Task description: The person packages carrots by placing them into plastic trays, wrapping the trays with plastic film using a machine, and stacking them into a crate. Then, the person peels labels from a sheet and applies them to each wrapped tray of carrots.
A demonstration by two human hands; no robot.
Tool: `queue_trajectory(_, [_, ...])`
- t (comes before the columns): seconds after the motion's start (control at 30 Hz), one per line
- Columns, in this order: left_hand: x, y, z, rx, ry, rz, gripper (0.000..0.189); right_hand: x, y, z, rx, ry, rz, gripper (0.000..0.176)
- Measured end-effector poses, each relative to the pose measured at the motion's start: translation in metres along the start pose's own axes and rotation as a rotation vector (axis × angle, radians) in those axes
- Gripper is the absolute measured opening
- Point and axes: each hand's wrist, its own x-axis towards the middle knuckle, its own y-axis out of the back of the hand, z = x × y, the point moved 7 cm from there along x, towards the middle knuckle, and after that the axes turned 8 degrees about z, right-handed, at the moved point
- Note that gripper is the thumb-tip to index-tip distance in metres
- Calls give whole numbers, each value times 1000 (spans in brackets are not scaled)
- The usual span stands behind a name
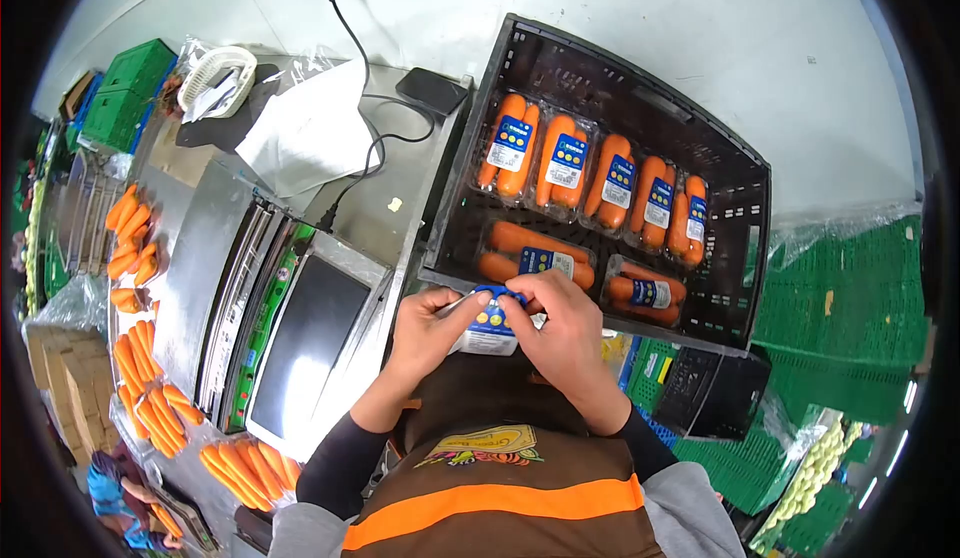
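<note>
A blue-and-white label (490, 330) with yellow round marks is in front of my chest, between my two hands. My left hand (428, 336) pinches its upper left side between thumb and fingers. On the other side, my right hand (562, 326) has its fingers closed at the label's top right edge. The blue top edge looks bent. Whether a pack lies behind the label is hidden by my hands. Just beyond them stands a black crate (735, 330) with several clear packs of carrots (567, 161), each bearing a similar blue-and-white label.
To the left is a labelling machine (312, 323) with a dark panel. White sheets (308, 133), a black cable (380, 143) and a white basket (222, 78) lie behind it. Loose carrots (250, 473) sit at the far left. Green crates (835, 293) stand right; another person (125, 498) is lower left.
</note>
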Motion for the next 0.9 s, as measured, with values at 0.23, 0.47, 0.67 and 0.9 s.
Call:
queue_trajectory(0.23, [9,0,6,-26,72,-100,37,2,15,2,-61,-216,118,28])
queue_trajectory(0.47, [15,6,1,76,132,-140,41,-24,-12,-13,-323,165,-56,45])
queue_trajectory(0.67, [19,55,18,241,-181,-241,34,-20,12,-1,-176,-51,69,36])
queue_trajectory(0.9, [85,185,80,204,-102,1,30,-11,19,47,-140,-309,345,29])
